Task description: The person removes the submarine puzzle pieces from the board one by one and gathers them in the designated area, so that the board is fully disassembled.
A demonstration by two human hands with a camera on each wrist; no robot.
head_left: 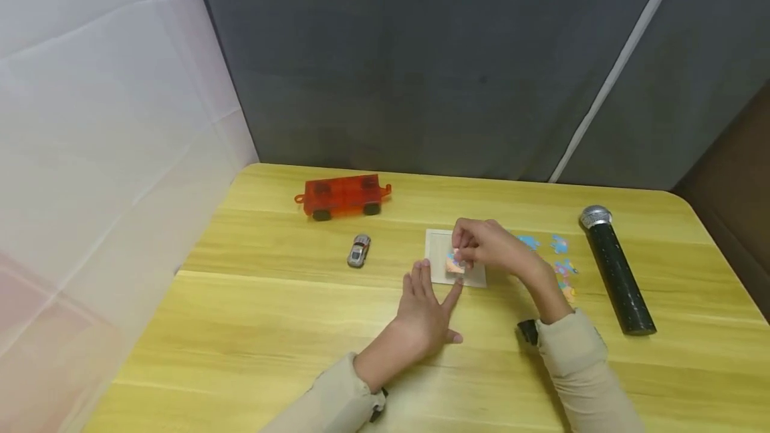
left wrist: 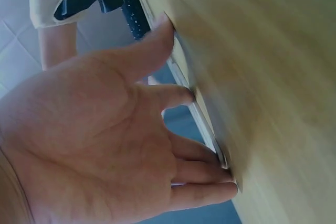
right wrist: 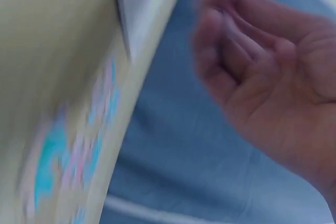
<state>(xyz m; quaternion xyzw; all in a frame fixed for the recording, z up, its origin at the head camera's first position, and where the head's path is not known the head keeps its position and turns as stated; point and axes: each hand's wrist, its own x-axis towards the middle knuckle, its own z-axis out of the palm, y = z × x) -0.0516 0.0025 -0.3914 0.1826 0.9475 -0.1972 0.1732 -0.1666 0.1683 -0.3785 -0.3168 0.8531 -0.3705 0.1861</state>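
Observation:
A shallow white framed tray [head_left: 438, 274] lies on the table, its lower-left edge touched by the spread, straight fingers of my left hand [head_left: 424, 316]. In the left wrist view that hand [left wrist: 115, 135] shows its palm, fingertips down at the tray's edge. Over the tray, my right hand [head_left: 490, 246] pinches a small colourful jigsaw piece [head_left: 454, 264] between thumb and fingers. The right wrist view shows this hand [right wrist: 262, 72] with curled fingers, blurred; the piece itself is hardly visible there. Several loose pink and blue jigsaw pieces [head_left: 559, 244] lie to the right of the tray, partly behind my right wrist.
A translucent red toy wagon [head_left: 343, 196] stands at the back left, with a small silver toy car [head_left: 359, 250] in front of it. A black microphone [head_left: 619, 276] with a silver head lies at the right. A dark grey panel [head_left: 421, 65] rises behind the table [head_left: 252, 339].

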